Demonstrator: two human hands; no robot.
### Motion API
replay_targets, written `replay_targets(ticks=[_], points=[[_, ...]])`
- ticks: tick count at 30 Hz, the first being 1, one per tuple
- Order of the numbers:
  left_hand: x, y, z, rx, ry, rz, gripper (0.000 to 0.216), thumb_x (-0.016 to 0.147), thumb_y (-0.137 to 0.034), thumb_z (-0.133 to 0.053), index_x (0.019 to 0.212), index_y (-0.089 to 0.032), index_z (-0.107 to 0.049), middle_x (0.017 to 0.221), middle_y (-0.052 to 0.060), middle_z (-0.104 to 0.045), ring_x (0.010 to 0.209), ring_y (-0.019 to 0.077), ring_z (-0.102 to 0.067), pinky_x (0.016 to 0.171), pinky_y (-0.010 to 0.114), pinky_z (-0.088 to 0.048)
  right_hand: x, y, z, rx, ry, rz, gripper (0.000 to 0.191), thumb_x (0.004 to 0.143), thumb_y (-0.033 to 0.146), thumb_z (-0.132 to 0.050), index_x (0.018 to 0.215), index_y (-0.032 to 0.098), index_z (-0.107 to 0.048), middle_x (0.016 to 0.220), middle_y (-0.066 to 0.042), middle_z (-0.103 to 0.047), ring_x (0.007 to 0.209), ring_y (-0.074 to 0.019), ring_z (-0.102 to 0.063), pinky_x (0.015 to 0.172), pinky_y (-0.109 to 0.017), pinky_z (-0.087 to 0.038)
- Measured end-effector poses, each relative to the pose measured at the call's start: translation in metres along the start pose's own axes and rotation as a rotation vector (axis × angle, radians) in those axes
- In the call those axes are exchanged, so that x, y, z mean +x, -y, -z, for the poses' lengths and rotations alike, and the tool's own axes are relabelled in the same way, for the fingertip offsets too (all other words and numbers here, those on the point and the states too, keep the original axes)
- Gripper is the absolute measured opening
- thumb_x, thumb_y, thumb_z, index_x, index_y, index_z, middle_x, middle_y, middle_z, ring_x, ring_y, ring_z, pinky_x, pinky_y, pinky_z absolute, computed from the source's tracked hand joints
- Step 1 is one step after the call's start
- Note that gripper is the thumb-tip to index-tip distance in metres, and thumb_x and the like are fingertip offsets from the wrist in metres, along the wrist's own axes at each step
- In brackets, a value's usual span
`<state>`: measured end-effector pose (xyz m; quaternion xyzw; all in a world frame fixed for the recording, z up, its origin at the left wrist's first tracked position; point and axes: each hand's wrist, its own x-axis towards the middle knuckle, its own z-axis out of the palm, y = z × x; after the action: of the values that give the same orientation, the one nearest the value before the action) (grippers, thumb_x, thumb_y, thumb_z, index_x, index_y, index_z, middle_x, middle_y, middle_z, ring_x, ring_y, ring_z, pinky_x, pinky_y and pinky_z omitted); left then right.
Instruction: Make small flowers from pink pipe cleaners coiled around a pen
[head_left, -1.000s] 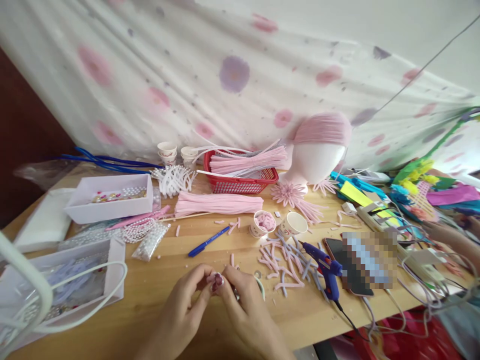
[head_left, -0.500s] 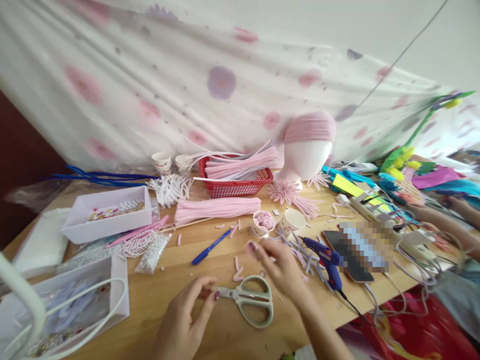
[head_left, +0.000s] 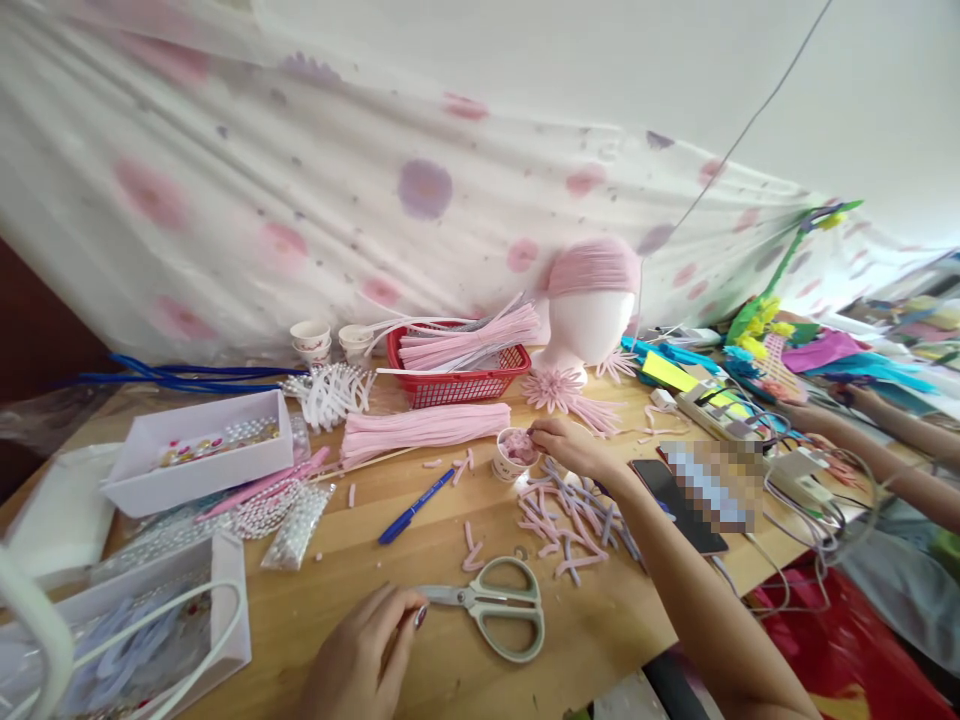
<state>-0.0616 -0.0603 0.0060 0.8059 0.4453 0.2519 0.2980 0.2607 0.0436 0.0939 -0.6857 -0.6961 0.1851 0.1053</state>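
Note:
My right hand reaches across the wooden table to a small paper cup filled with pink pieces; its fingers are pinched over the cup's rim, and what they hold is hidden. My left hand rests near the front edge with fingers curled, its fingertips at the blade tips of pale green scissors lying flat. Short pink and lilac pipe-cleaner offcuts lie scattered under my right forearm.
A blue pen, a pink pipe-cleaner bundle, a red basket, a white foam head and white bead trays crowd the table. A phone and cables lie at right, where another person's arms reach in.
My hands were together near the front edge. The right hand left the scissors on the table and moved forward to the paper cup. The left hand stayed near the front edge.

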Motion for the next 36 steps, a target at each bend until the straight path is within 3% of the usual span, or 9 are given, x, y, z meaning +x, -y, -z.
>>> replay_targets(ticks=[7, 12, 17, 20, 22, 24, 27, 32, 36], points=[[-0.003, 0.005, -0.005, 0.079, 0.002, 0.011, 0.027, 0.095, -0.017, -0.040, 0.086, -0.025, -0.064, 0.085, 0.000, -0.070, 0.080, 0.0168, -0.069, 0.072, 0.025, -0.053, 0.010, 0.008, 0.002, -0.039, 0.050, -0.010, 0.026, 0.083, 0.021, -0.041, 0.061, 0.018, -0.054, 0.068, -0.001, -0.061, 0.064, -0.0149, -0.054, 0.061, -0.024, -0.035], [-0.005, 0.007, -0.005, 0.097, -0.016, -0.010, 0.026, 0.095, -0.017, -0.041, 0.086, -0.024, -0.064, 0.083, 0.000, -0.070, 0.078, 0.0162, -0.069, 0.070, 0.025, -0.054, 0.015, 0.009, 0.001, -0.036, -0.038, -0.018, 0.037, 0.089, 0.034, -0.044, 0.056, 0.019, -0.051, 0.056, 0.000, -0.057, 0.054, -0.0142, -0.050, 0.053, -0.024, -0.030], [0.001, 0.013, -0.006, 0.215, -0.177, -0.141, 0.025, 0.095, -0.022, -0.042, 0.090, -0.024, -0.066, 0.097, 0.005, -0.072, 0.090, 0.0202, -0.070, 0.078, 0.031, -0.058, 0.010, 0.012, 0.010, 0.009, -0.237, -0.011, 0.058, 0.094, 0.056, -0.036, 0.050, 0.019, -0.044, 0.048, 0.000, -0.052, 0.048, -0.0139, -0.048, 0.052, -0.026, -0.031], [0.004, 0.020, -0.012, 0.339, -0.274, -0.248, 0.023, 0.093, -0.027, -0.048, 0.103, -0.023, -0.068, 0.114, 0.008, -0.071, 0.102, 0.0257, -0.067, 0.085, 0.040, -0.059, 0.006, 0.018, 0.017, 0.024, -0.264, 0.039, 0.060, 0.097, 0.052, -0.033, 0.050, 0.019, -0.048, 0.049, -0.003, -0.057, 0.049, -0.0152, -0.054, 0.056, -0.027, -0.038], [0.005, 0.023, -0.017, 0.385, -0.298, -0.271, 0.025, 0.092, -0.028, -0.049, 0.110, -0.022, -0.067, 0.121, 0.009, -0.069, 0.108, 0.0269, -0.065, 0.087, 0.042, -0.059, 0.006, 0.026, 0.020, 0.031, -0.231, 0.125, 0.048, 0.098, 0.039, -0.037, 0.063, 0.016, -0.061, 0.066, -0.005, -0.068, 0.062, -0.0167, -0.062, 0.064, -0.026, -0.043], [0.005, 0.026, -0.022, 0.400, -0.303, -0.255, 0.026, 0.092, -0.029, -0.050, 0.111, -0.022, -0.067, 0.123, 0.009, -0.069, 0.110, 0.0273, -0.065, 0.089, 0.044, -0.058, 0.010, 0.039, 0.021, 0.013, -0.158, 0.234, 0.029, 0.096, 0.025, -0.040, 0.093, 0.017, -0.068, 0.089, -0.005, -0.074, 0.079, -0.0163, -0.067, 0.070, -0.023, -0.046], [0.004, 0.026, -0.024, 0.371, -0.286, -0.188, 0.026, 0.093, -0.028, -0.049, 0.109, -0.023, -0.068, 0.120, 0.009, -0.069, 0.108, 0.0267, -0.066, 0.090, 0.043, -0.059, 0.022, 0.063, 0.015, -0.184, 0.025, 0.401, 0.032, 0.097, 0.020, -0.042, 0.124, 0.017, -0.058, 0.101, -0.006, -0.075, 0.086, -0.0153, -0.069, 0.074, -0.022, -0.048], [0.003, 0.023, -0.021, 0.294, -0.271, -0.123, 0.025, 0.091, -0.020, -0.047, 0.101, -0.025, -0.070, 0.112, 0.008, -0.071, 0.104, 0.0257, -0.068, 0.089, 0.043, -0.059, 0.056, 0.099, -0.010, -0.420, 0.157, 0.506, 0.020, 0.092, 0.019, -0.052, 0.103, 0.016, -0.069, 0.100, -0.011, -0.075, 0.092, -0.0212, -0.070, 0.077, -0.026, -0.047], [0.001, 0.020, -0.018, 0.291, -0.270, -0.060, 0.028, 0.091, -0.016, -0.044, 0.097, -0.022, -0.070, 0.110, 0.009, -0.070, 0.102, 0.0262, -0.068, 0.087, 0.045, -0.059, 0.076, 0.110, -0.030, -0.582, 0.145, 0.469, 0.023, 0.091, 0.016, -0.052, 0.109, 0.010, -0.065, 0.103, -0.020, -0.072, 0.096, -0.0274, -0.070, 0.076, -0.030, -0.050]])
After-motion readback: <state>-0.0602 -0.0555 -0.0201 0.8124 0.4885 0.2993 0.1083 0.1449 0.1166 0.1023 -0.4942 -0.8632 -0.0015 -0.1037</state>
